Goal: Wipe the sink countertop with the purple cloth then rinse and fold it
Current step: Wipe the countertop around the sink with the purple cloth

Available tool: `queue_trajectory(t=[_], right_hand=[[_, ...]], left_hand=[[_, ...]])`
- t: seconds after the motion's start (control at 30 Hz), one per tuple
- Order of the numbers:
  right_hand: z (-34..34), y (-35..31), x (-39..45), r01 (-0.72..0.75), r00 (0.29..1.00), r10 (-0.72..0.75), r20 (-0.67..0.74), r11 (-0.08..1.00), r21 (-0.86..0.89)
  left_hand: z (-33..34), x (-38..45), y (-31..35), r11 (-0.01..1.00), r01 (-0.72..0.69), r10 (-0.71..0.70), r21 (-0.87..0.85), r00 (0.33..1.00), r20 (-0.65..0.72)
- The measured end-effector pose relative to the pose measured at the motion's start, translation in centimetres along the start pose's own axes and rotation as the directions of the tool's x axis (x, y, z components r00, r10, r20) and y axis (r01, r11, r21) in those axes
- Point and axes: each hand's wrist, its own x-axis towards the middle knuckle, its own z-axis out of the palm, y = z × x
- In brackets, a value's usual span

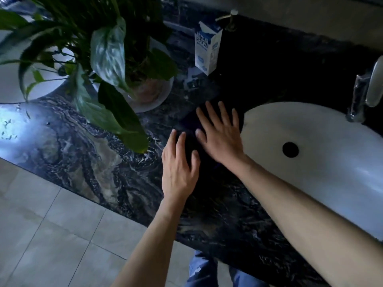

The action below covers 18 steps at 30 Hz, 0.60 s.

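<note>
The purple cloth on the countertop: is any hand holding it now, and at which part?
Nothing is gripped. The left hand and the right hand lie flat, fingers straight, on the dark purple cloth, on its top surface.

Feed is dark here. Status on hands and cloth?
Left hand and right hand flat, open on purple cloth, barely visible on countertop. Plant leaves overhang nearby.

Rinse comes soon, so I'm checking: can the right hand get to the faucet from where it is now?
Probably yes. The right hand lies flat on the cloth beside the sink; only the open basin lies between it and the faucet.
</note>
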Motion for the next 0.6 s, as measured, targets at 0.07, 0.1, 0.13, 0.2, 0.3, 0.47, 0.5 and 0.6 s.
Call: queue_trajectory(t=[0.07, 0.1, 0.13, 0.2, 0.3, 0.47, 0.5, 0.6], right_hand=[[-0.2, -0.6, -4.3, 0.075, 0.996, -0.076, 0.035, 0.997, 0.022], [-0.4, -0.9, -6.7, 0.11, 0.992, -0.112, 0.052, 0.993, 0.035], [-0.7, -1.2, -9.0, 0.134, 0.988, -0.137, 0.076, 0.99, 0.041], [-1.0, -1.3, -13.7, 0.16, 0.977, -0.162, 0.14, 0.987, 0.03], [-1.0, -0.9, -20.2, 0.2, 0.958, -0.195, 0.209, 0.98, -0.004], [-1.1, -0.9, -20.8, 0.24, 0.934, -0.231, 0.272, 0.971, 0.0], [-1.1, -1.1, -19.7, 0.241, 0.934, -0.236, 0.27, 0.97, 0.012], [-1.1, -1.8, -15.3, 0.225, 0.944, -0.229, 0.238, 0.973, 0.047]], left_hand=[[0.1, 0.1, -0.1, 0.999, 0.022, -0.022, -0.032, 1.0, -0.006], [0.0, -0.1, -0.2, 0.998, 0.031, -0.032, -0.049, 0.999, -0.008], [-0.1, -0.2, -0.1, 0.997, 0.034, -0.034, -0.064, 0.999, -0.01], [-0.1, -0.2, -0.1, 0.995, 0.034, -0.035, -0.091, 0.999, -0.013], [-0.1, -0.2, -0.2, 0.993, 0.044, -0.045, -0.112, 0.999, -0.01], [0.0, -0.2, -0.2, 0.991, 0.066, -0.068, -0.12, 0.998, -0.009], [0.0, -0.1, -0.2, 0.99, 0.07, -0.072, -0.121, 0.997, -0.008], [0.0, -0.2, -0.2, 0.991, 0.063, -0.065, -0.121, 0.998, -0.011]])
